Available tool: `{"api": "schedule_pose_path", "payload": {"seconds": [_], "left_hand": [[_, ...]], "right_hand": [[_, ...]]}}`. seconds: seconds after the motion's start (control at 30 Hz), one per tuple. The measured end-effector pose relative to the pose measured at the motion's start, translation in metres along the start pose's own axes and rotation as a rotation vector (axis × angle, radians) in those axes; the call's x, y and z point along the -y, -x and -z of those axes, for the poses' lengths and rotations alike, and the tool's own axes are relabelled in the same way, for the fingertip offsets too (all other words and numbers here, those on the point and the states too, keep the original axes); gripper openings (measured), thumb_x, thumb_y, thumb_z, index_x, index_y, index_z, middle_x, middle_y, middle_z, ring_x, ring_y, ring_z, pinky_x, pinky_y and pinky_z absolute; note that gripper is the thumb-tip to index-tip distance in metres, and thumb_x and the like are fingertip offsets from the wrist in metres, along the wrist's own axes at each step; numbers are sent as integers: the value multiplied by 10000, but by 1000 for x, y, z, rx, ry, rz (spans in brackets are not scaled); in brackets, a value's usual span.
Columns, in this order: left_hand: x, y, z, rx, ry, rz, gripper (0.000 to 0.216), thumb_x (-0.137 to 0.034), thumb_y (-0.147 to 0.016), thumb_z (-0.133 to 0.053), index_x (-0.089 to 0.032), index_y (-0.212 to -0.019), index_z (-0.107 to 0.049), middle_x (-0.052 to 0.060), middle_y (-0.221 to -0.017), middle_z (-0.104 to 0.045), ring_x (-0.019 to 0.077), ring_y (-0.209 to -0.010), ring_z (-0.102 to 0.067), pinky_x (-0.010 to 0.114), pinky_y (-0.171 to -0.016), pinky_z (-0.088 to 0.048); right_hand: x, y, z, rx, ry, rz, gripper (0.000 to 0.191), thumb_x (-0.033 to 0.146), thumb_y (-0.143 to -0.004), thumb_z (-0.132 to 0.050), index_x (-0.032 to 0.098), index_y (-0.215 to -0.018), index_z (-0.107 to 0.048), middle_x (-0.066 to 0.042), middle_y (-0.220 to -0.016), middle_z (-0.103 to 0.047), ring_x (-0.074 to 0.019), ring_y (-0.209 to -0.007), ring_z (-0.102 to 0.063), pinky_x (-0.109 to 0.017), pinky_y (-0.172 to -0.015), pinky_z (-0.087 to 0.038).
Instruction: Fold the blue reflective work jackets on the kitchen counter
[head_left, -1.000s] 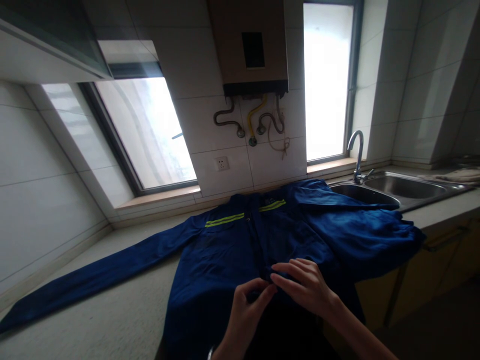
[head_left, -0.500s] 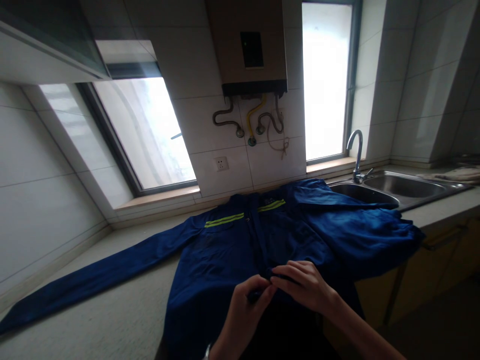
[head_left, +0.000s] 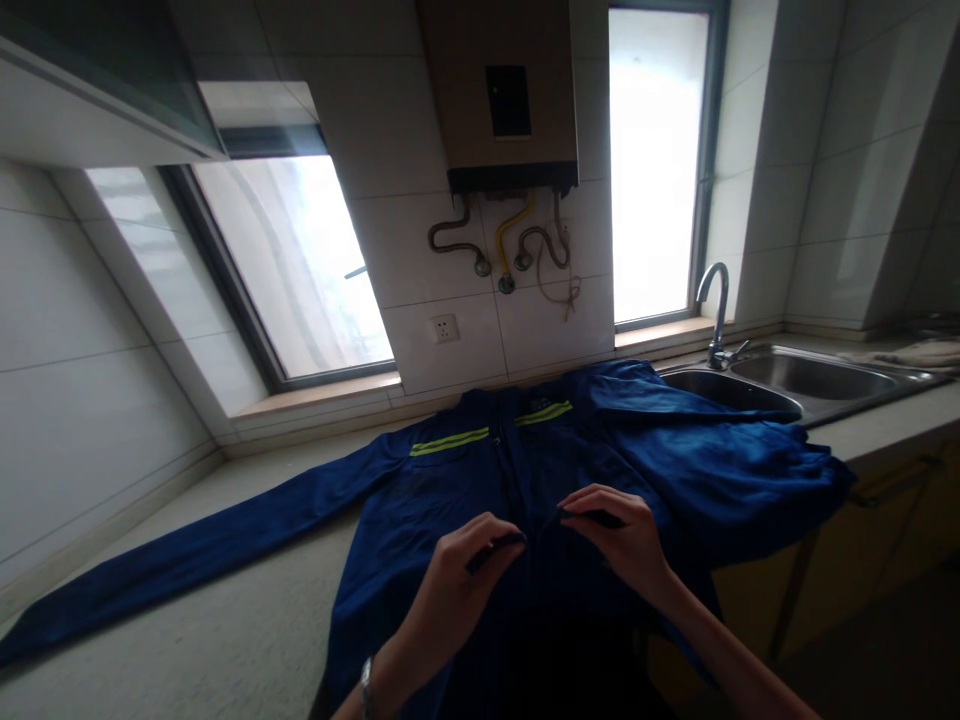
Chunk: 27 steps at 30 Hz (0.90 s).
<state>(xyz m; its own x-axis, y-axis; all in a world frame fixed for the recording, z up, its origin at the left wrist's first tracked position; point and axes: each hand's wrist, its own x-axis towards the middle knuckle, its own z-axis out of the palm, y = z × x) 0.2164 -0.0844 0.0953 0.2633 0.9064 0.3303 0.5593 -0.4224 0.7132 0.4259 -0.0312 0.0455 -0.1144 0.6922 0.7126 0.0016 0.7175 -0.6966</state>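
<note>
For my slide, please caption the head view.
Left hand and right hand pinch a blue jacket spread over a counter with a sink.

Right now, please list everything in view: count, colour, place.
windows: 2, dark frames, background
heater: 1, brown, between windows
pipes: 3, grey and yellow, under heater
cord: 1, brownish, beside pipes
socket: 1, white, below pipes
counter: 1, pale, below socket
jacket: 1, blue with yellow stripes, on counter
sink: 1, silver, right
faucet: 1, silver, behind sink
pile: 1, pale, unclear, far right
wall cabinet: 1, dark, upper left
lower cabinets: count unclear, yellowish, lower right
bracelet: 1, silver, left wrist
left hand: 1, bare, pinching jacket
right hand: 1, bare, pinching jacket
</note>
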Motion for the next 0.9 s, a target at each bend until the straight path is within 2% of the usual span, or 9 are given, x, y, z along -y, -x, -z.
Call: {"api": "schedule_pose_path", "payload": {"seconds": [0.17, 0.33, 0.4, 0.5, 0.57, 0.67, 0.9], "left_hand": [[-8, -18, 9, 93, -59, -52, 201, -306, -890, -475, -241, -947, -656, -15, -910, -682, 137, -855, -607, 221, -799, -429], [-8, -23, 1, 144, -153, -79, 229, -216, -904, -421, -250, -1065, -580, -12, -1001, -662, 130, -935, -596, 218, -859, -411], [-7, -23, -2, 134, -166, -66, 218, -218, -888, -462, -240, -1091, -538, -16, -953, -673, 127, -895, -609, 205, -823, -420], [-5, -25, -3, 155, -185, -75, 121, -252, -867, -518, -231, -969, -580, -43, -799, -681, 112, -738, -624, 183, -709, -428], [-4, -26, -4, 120, -194, -107, 111, -269, -873, -515, -228, -897, -615, -44, -780, -683, 102, -698, -624, 174, -671, -423], [1, -27, -6, 27, -185, -156, 148, -293, -880, -507, -227, -910, -636, -32, -819, -695, 99, -711, -631, 168, -672, -431], [6, -29, -18, -35, -138, -190, 139, -273, -875, -518, -218, -933, -631, -7, -854, -688, 116, -755, -631, 201, -725, -469]], "right_hand": [[7, -9, 6, 57, 48, -123, 60, 241, -706, -732, 200, -741, -707, -16, -781, -706, -151, -708, -651, -236, -651, -503], [8, -13, 8, 94, 107, -175, 52, 239, -717, -716, 206, -757, -711, -5, -783, -702, -146, -716, -645, -231, -661, -485], [7, -14, 8, 99, 107, -174, 57, 245, -721, -713, 204, -760, -707, -7, -787, -700, -148, -722, -644, -234, -665, -484], [5, -14, 6, 113, 86, -165, 73, 261, -717, -717, 200, -749, -697, -12, -789, -699, -155, -728, -642, -243, -671, -489], [4, -14, 5, 120, 72, -159, 84, 268, -712, -722, 197, -742, -689, -15, -787, -696, -158, -733, -642, -249, -678, -493], [3, -13, 4, 118, 59, -156, 107, 274, -703, -730, 190, -721, -667, -16, -780, -691, -159, -732, -641, -255, -682, -495], [4, -13, 4, 122, 32, -177, 162, 307, -679, -748, 181, -691, -647, -26, -764, -690, -168, -732, -644, -265, -672, -503]]}}
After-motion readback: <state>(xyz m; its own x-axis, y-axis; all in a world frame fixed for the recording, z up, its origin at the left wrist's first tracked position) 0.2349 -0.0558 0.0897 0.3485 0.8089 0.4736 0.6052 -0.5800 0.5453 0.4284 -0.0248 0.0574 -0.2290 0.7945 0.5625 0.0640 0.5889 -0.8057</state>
